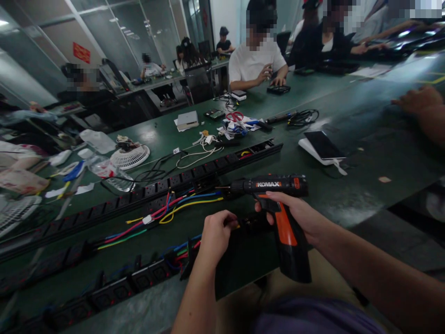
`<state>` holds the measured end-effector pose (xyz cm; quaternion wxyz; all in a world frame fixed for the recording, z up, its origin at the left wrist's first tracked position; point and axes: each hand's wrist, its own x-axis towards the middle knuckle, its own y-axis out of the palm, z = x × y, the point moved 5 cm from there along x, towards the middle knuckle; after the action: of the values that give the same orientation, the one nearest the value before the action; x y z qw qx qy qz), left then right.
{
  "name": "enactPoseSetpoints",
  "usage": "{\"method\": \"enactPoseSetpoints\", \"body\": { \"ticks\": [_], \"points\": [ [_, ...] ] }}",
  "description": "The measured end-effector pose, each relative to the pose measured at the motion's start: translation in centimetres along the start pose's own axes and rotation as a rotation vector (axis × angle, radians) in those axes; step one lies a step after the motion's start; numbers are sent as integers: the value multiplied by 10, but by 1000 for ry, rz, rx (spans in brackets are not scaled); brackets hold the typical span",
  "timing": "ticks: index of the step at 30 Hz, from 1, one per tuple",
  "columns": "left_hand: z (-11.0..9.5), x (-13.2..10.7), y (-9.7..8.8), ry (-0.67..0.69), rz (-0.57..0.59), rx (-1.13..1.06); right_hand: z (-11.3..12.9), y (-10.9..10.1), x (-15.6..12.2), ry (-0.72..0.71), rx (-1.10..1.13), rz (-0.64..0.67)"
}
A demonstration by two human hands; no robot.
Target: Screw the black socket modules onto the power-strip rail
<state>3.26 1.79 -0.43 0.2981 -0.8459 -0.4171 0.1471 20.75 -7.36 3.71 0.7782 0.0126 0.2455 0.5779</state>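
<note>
My right hand (306, 218) is wrapped round the orange and black grip of a cordless drill (287, 225) marked KOMAX. The drill points left, its bit over the near side of a long black power strip (163, 185). My left hand (217, 234) is closed in a pinch beside a dark part; a bit of yellow shows at the fingertips, but what they hold is hidden. Red, blue and yellow wires (181, 202) lie loose between the strips. Nearest me runs another black socket strip (118, 292), with coloured wires coming out of its right end.
Beyond the strips lie a white cable (198, 155), red-handled scissors (234, 117), a white fan grille (130, 156) and a plastic bottle (109, 171). A phone (324, 144) rests on a white box to the right. A person in a white shirt (255, 67) works across the green table (368, 120).
</note>
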Motion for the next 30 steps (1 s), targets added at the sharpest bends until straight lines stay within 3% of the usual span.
{"method": "enactPoseSetpoints", "body": {
  "ticks": [6,16,19,23,24,27,30],
  "points": [
    [-4,-1,2,30,-120,70,-4,-2,0,2,28,34],
    [-6,-2,-3,-53,-34,129,-12,-11,8,-87,0,34],
    [-11,0,-24,-66,-87,184,-14,-15,10,-100,8,26],
    [-30,22,-61,17,-252,453,-13,-20,11,-99,31,13],
    [-33,32,-63,18,-225,550,-13,-22,10,-99,32,13],
    [-33,59,-54,-95,2,856,-12,-28,8,-100,18,11],
    [-35,76,-38,-103,55,913,-13,-37,3,-92,-24,11]
  ]
}}
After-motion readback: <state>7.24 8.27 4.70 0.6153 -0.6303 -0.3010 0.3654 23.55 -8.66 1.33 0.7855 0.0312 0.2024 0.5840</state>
